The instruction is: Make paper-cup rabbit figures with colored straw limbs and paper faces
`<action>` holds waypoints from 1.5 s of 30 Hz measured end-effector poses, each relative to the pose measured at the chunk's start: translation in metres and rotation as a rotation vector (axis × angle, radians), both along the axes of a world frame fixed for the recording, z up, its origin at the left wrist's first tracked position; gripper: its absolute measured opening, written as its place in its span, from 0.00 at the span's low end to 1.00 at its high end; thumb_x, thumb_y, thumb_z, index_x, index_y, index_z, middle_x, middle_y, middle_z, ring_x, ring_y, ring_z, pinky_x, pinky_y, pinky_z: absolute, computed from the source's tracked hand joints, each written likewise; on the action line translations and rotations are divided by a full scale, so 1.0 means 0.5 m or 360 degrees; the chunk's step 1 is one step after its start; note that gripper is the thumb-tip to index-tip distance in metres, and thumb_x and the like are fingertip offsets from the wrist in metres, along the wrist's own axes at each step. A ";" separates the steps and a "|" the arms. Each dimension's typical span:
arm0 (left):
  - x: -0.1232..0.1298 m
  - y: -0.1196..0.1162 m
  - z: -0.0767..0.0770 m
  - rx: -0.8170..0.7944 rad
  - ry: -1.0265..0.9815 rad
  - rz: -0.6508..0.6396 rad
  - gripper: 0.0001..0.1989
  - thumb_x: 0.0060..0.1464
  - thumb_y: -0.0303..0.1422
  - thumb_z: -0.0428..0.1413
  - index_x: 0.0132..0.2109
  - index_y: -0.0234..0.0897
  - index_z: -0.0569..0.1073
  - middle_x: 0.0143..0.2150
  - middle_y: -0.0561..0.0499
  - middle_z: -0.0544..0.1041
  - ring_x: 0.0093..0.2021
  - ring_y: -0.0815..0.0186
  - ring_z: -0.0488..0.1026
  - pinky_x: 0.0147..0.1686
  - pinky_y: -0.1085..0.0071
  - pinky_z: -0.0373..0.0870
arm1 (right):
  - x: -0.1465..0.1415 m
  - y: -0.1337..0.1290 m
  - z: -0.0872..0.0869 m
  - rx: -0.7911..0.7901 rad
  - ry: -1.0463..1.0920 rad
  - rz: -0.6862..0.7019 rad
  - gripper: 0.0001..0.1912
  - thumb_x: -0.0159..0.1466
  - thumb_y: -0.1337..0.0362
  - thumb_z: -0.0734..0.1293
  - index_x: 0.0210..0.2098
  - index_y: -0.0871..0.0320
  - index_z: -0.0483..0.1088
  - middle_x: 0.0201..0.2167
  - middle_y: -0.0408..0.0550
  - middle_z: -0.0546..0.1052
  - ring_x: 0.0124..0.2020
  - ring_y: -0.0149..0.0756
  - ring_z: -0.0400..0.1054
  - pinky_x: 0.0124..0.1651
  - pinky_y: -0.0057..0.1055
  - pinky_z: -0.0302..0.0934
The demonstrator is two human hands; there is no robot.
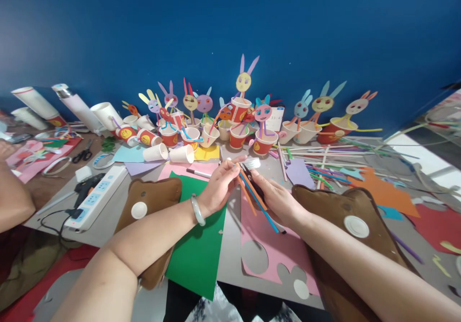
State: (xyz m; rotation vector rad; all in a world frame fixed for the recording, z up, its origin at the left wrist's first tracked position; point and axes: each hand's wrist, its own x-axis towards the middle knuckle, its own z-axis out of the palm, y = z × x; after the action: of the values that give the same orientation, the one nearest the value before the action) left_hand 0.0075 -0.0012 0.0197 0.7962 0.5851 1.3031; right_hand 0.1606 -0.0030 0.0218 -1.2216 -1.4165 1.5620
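My left hand (pixel 224 183) is closed, its fingertips pinching the upper ends of thin orange and blue straws. The blue straw (pixel 262 210) slants down to the right below my fingers, beside an orange straw (pixel 248 198). In my right hand (pixel 275 195) is a pair of black-handled scissors (pixel 248 171), blades pointing up at the straws near my left fingertips. Part of the handles is hidden by my fingers, and I cannot tell whether the blades touch a straw. Under my hands lie a pink sheet (pixel 264 231) with round cut-outs and a green sheet (pixel 196 235).
Paper cups with rabbit figures, such as a red cup (pixel 264 142), line the blue wall. Brown cushions (pixel 151 202) flank the sheets. Left are a power strip (pixel 97 197), a glue gun (pixel 86 187) and another person's arm (pixel 16 187). Loose straws (pixel 324 163) lie right.
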 end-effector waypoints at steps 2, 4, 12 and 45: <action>0.001 0.000 0.002 -0.0008 -0.0008 -0.0001 0.14 0.51 0.38 0.64 0.29 0.35 0.68 0.56 0.50 0.72 0.40 0.71 0.73 0.45 0.70 0.69 | -0.002 -0.001 0.005 0.0039 -0.0024 -0.0002 0.28 0.62 0.36 0.60 0.31 0.56 0.69 0.19 0.40 0.67 0.21 0.32 0.59 0.24 0.30 0.56; 0.001 -0.001 0.003 -0.0019 -0.0009 -0.0002 0.14 0.50 0.38 0.64 0.29 0.36 0.68 0.56 0.50 0.73 0.41 0.70 0.74 0.46 0.70 0.70 | -0.003 -0.002 0.009 0.0073 -0.0031 -0.0005 0.27 0.63 0.37 0.60 0.31 0.55 0.70 0.19 0.41 0.68 0.21 0.32 0.60 0.24 0.30 0.57; 0.001 -0.003 0.005 -0.0030 -0.0028 -0.0019 0.13 0.50 0.38 0.64 0.29 0.35 0.69 0.58 0.49 0.72 0.45 0.69 0.74 0.48 0.71 0.69 | 0.000 0.002 0.007 0.0055 0.0003 0.0045 0.27 0.62 0.37 0.61 0.28 0.55 0.67 0.19 0.40 0.66 0.20 0.31 0.59 0.23 0.30 0.54; -0.004 -0.015 -0.007 0.0301 0.0274 -0.0102 0.10 0.57 0.39 0.59 0.35 0.38 0.71 0.64 0.48 0.67 0.62 0.61 0.66 0.63 0.61 0.59 | 0.017 0.030 0.007 0.1214 -0.0404 -0.0658 0.05 0.61 0.63 0.68 0.29 0.57 0.69 0.26 0.43 0.73 0.23 0.29 0.61 0.28 0.29 0.57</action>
State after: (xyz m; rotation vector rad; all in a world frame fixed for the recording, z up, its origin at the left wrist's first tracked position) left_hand 0.0054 -0.0087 0.0162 1.0827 0.5732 1.2511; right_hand 0.1691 0.0120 0.0254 -1.1398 -1.5726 0.5083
